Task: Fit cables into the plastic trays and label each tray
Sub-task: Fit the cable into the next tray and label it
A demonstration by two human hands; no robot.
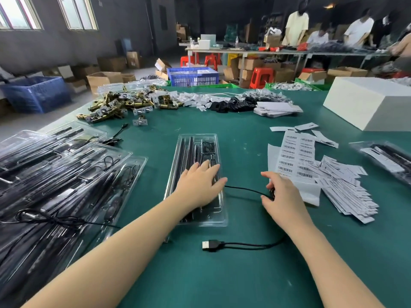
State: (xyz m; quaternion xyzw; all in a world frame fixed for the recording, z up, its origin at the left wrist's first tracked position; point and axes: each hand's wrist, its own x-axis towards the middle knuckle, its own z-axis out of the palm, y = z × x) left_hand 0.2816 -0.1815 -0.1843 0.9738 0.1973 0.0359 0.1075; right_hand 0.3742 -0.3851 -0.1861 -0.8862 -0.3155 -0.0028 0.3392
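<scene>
A clear plastic tray with black rods and parts lies lengthwise at the middle of the green table. My left hand rests flat on its near half, fingers straight. A thin black cable runs from under that hand to my right hand, which pinches it just right of the tray. The cable's USB plug lies on the table nearer to me. A sheet of barcode labels lies just beyond my right hand.
Stacked trays with cables fill the left side. Loose label strips pile at the right, with another tray beyond. Brass hardware, black parts and a white box sit at the far side. People work at a distant table.
</scene>
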